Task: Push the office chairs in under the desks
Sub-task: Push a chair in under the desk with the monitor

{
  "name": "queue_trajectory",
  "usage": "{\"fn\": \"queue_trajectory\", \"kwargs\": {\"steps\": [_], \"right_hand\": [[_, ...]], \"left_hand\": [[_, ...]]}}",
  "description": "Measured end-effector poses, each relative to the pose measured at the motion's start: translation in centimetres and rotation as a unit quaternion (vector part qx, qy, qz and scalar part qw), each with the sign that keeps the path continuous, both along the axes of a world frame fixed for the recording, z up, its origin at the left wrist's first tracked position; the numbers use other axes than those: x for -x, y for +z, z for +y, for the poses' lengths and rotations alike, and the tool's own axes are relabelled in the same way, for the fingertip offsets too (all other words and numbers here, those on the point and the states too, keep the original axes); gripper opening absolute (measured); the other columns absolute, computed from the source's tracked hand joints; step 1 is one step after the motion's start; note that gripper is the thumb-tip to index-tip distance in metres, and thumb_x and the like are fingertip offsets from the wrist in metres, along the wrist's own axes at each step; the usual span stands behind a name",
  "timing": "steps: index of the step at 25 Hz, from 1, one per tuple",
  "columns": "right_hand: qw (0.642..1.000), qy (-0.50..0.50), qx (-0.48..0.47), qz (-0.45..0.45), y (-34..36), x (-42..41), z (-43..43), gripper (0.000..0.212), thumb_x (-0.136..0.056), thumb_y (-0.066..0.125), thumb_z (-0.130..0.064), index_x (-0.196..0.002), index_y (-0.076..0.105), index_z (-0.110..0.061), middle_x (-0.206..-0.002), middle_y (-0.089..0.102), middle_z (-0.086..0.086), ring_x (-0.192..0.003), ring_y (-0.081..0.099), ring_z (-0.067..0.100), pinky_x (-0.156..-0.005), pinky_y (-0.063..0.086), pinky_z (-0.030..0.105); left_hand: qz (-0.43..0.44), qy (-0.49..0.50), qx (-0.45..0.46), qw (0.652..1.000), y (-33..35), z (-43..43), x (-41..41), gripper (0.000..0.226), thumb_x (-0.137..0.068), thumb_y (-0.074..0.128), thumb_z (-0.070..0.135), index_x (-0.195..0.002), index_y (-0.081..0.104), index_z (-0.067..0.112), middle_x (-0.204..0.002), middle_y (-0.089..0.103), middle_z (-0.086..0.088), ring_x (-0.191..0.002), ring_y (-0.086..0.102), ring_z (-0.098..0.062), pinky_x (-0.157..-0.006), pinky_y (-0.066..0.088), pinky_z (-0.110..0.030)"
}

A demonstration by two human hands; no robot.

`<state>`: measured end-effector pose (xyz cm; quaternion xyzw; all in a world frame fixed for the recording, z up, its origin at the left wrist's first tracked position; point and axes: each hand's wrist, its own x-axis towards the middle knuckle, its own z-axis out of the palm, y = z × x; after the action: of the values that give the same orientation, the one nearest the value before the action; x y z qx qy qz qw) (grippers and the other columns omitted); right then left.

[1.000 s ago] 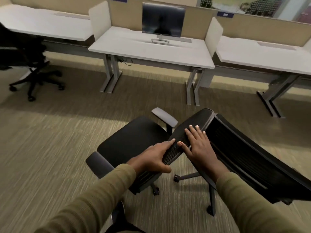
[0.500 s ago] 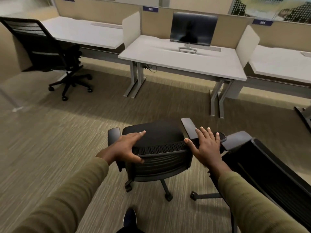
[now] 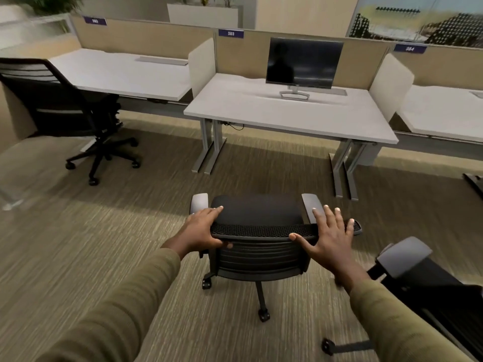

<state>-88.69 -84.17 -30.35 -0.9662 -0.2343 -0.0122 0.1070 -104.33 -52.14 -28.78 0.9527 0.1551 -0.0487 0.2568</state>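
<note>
Head view, office chair (image 3: 257, 246): black, mesh-backed, seen from behind; it stands on the carpet in front of the middle desk, well clear of it, its seat facing the desk.
Backrest top (image 3: 261, 230): perforated black rim, both hands on it.
Left hand (image 3: 202, 229): on the left end of the rim, fingers together over the top and pointing forward, thumb tucked under the edge, clamped on the backrest.
Right hand (image 3: 329, 240): laid flat on the right end of the rim, fingers spread apart, thumb stretched out along the rim, not curled round it.
Armrests: grey pads, left armrest (image 3: 199, 203) just beside the left hand, right armrest (image 3: 311, 207) partly under the right fingers.
Sleeves: olive green on both forearms.
Middle desk (image 3: 287, 114): white top on grey metal legs, the space beneath it open; label 303 on the divider behind.
Monitor (image 3: 303, 64): dark screen on a silver stand, at the rear of the middle desk.
Second chair (image 3: 423, 286): black with a grey armrest, at lower right, near the right forearm, cut by the frame edge.
Third chair (image 3: 65, 105): black, on a five-star castor base, at the left desk (image 3: 117, 71), its seat part-way under the top.
Right desk (image 3: 444, 111): white, only partly in view.
Floor (image 3: 78, 244): striped beige-brown carpet.
</note>
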Motion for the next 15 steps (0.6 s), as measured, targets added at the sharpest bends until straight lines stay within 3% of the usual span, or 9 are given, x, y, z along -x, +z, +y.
{"fn": "queue_trajectory", "kwargs": {"steps": [3,5,8,11,15], "right_hand": [[0.996,-0.088,-0.018,-0.004,-0.9,-0.9,3.2,0.114,-0.072,0.014,-0.100,-0.159,0.012,-0.026,-0.166,0.001,0.021,-0.152,-0.012,0.039,-0.119,-0.011,0.064],[0.995,-0.095,-0.025,0.012,-1.0,-2.9,5.3,0.116,-0.071,0.012,-0.100,-0.159,0.009,-0.026,-0.165,0.001,0.024,-0.151,-0.015,0.041,-0.117,-0.016,0.063],[0.996,-0.083,-0.018,0.015,-0.9,-7.9,7.7,0.118,-0.068,0.009,-0.102,-0.159,0.012,-0.026,-0.165,0.011,0.022,-0.151,-0.013,0.041,-0.109,-0.025,0.061],[0.997,-0.074,-0.016,0.010,-1.2,-13.5,9.5,0.117,-0.068,0.010,-0.102,-0.157,0.019,-0.028,-0.164,0.016,0.021,-0.151,-0.012,0.040,-0.108,-0.027,0.062],[0.998,-0.058,-0.015,0.019,-1.3,-21.1,11.5,0.113,-0.064,0.018,-0.105,-0.150,0.036,-0.033,-0.163,0.020,0.016,-0.152,-0.010,0.036,-0.112,-0.021,0.068]], "left_hand": [[-0.004,-0.005,-0.089,0.996,-0.7,1.8,-4.0,0.107,-0.074,0.070,0.075,-0.157,0.032,0.021,-0.158,0.037,-0.004,-0.148,0.027,-0.024,-0.121,0.024,-0.046],[-0.001,-0.004,-0.126,0.992,-0.9,2.8,-6.7,0.107,-0.068,0.052,0.091,-0.151,0.043,0.023,-0.153,0.042,-0.003,-0.145,0.030,-0.025,-0.119,0.026,-0.048],[-0.017,0.017,-0.150,0.988,-1.2,4.7,-11.3,0.108,-0.052,0.031,0.106,-0.123,0.059,0.029,-0.128,0.058,0.002,-0.125,0.046,-0.023,-0.108,0.037,-0.046],[-0.035,0.037,-0.160,0.986,-1.5,6.5,-16.0,0.099,-0.049,0.030,0.109,-0.105,0.057,0.032,-0.110,0.061,0.005,-0.110,0.054,-0.022,-0.099,0.042,-0.043],[-0.042,0.038,-0.188,0.981,-1.7,8.2,-22.1,0.095,-0.054,0.026,0.110,-0.099,0.056,0.032,-0.102,0.060,0.007,-0.102,0.058,-0.021,-0.092,0.044,-0.042]]}}
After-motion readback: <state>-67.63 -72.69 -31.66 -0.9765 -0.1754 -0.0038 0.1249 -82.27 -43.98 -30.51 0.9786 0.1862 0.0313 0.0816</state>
